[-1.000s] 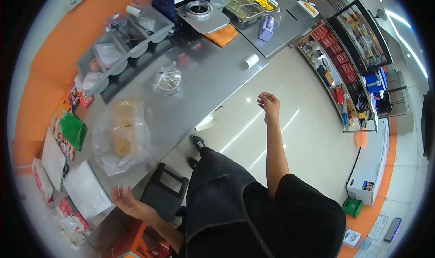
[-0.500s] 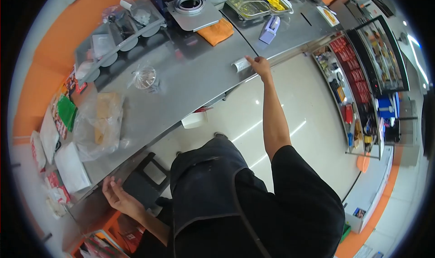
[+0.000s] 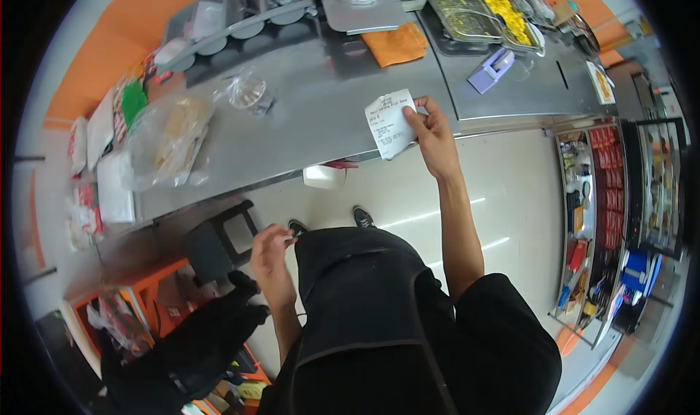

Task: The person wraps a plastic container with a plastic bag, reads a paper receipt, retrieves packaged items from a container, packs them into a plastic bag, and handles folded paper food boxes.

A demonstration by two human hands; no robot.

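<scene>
My right hand (image 3: 436,139) pinches a white printed receipt (image 3: 389,125) between thumb and fingers, above the front edge of the steel counter (image 3: 313,123). The slip's text faces up toward me. Lower left, my left hand (image 3: 273,263) hangs in front of my apron, near a black stool (image 3: 219,244). Its fingers are loosely bent and apart, with nothing visible in them. A clear plastic cup (image 3: 249,92) stands on the counter, left of the receipt. Beyond the receipt lie an orange cloth (image 3: 396,45) and a purple tape dispenser (image 3: 491,71).
At the back stand a grey compartment tray (image 3: 237,25), a sealing machine (image 3: 357,3) and a container of yellow pieces (image 3: 507,14). A bread bag (image 3: 179,134) lies left. A person in black (image 3: 186,357) is at lower left. Stocked shelves (image 3: 576,211) stand right.
My right hand has lifted the curled receipt off the counter, and it now shows flat. My left hand has moved right, away from the counter edge. A person in black now shows at lower left.
</scene>
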